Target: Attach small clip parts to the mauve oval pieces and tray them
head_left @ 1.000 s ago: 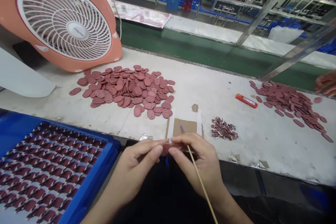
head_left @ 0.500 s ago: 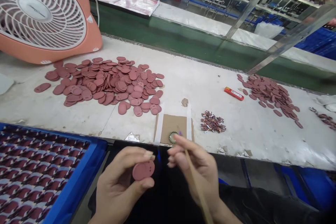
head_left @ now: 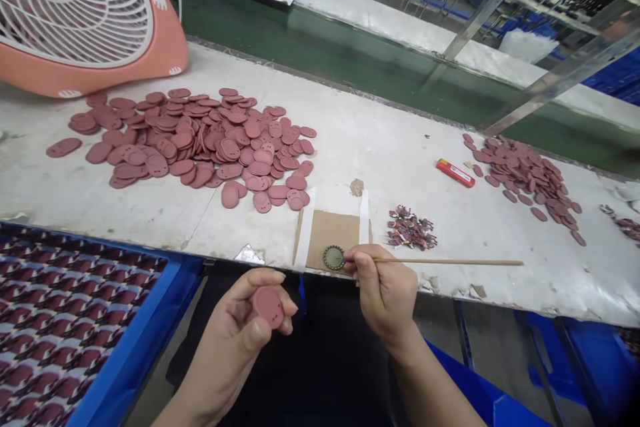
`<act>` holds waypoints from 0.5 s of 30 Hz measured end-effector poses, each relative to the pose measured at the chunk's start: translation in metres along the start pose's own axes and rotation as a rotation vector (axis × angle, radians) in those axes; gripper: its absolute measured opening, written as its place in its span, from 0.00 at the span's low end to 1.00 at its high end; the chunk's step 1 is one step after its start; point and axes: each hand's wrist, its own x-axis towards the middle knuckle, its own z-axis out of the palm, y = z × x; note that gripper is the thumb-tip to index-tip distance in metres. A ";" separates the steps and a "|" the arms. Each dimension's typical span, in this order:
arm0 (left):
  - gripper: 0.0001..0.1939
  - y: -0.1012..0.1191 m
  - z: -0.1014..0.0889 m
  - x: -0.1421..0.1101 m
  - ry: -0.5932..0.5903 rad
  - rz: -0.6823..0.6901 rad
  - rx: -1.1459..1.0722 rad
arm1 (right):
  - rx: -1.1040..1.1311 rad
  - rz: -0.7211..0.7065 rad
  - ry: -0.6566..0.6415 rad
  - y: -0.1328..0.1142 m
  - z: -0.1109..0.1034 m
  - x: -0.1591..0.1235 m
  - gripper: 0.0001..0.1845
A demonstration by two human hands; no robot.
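My left hand (head_left: 233, 333) is shut on a flat mauve oval disc with small holes (head_left: 268, 307), held up just off the bench edge. My right hand (head_left: 385, 290) pinches a long thin wooden stick (head_left: 450, 261), which lies level and points right. Its purple-stained tip meets a small round green dish with a gold rim (head_left: 334, 257). That dish sits on a piece of brown cardboard (head_left: 330, 240), taped down with white strips on the pale bench. Behind it lies a large heap of similar mauve discs (head_left: 200, 147).
A blue tray of mauve pieces in rows (head_left: 135, 340) stands at lower left, and a peach fan (head_left: 75, 20) stands at upper left. To the right are a small heap of tiny pieces (head_left: 411, 228), a red lighter (head_left: 455, 173) and another disc heap (head_left: 525, 177).
My right hand has swung the stick from pointing towards me to lying level, its tip now at the dish. My left hand has turned the disc. The view has shifted left.
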 end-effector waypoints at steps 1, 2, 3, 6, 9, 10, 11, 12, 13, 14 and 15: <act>0.16 0.001 0.002 0.000 0.001 -0.014 -0.005 | -0.007 -0.009 -0.004 0.000 0.000 0.002 0.12; 0.15 0.001 0.003 -0.001 -0.004 -0.021 -0.011 | -0.010 -0.016 -0.006 0.000 0.000 0.003 0.12; 0.14 0.002 0.004 -0.002 -0.009 -0.028 -0.015 | -0.010 -0.019 -0.009 0.000 0.000 0.004 0.11; 0.15 0.003 0.004 -0.003 -0.007 -0.045 -0.033 | 0.021 0.004 0.011 -0.003 -0.001 0.003 0.11; 0.15 0.002 0.004 -0.003 -0.009 -0.071 -0.079 | 0.095 0.055 0.078 -0.014 -0.003 -0.003 0.13; 0.15 0.002 0.005 -0.004 -0.020 -0.081 -0.103 | 0.134 0.073 0.106 -0.020 -0.004 -0.006 0.14; 0.15 0.002 0.006 -0.005 -0.035 -0.094 -0.127 | 0.193 0.092 0.127 -0.027 -0.005 -0.009 0.14; 0.15 0.002 0.008 -0.005 -0.051 -0.107 -0.153 | 0.267 0.106 0.139 -0.034 -0.006 -0.011 0.15; 0.14 0.001 0.010 -0.006 -0.068 -0.120 -0.177 | 0.345 0.110 0.134 -0.040 -0.006 -0.013 0.15; 0.14 0.001 0.012 -0.007 -0.083 -0.128 -0.197 | 0.407 0.113 0.116 -0.047 -0.007 -0.015 0.15; 0.14 0.001 0.014 -0.007 -0.102 -0.132 -0.213 | 0.451 0.103 0.088 -0.053 -0.006 -0.016 0.16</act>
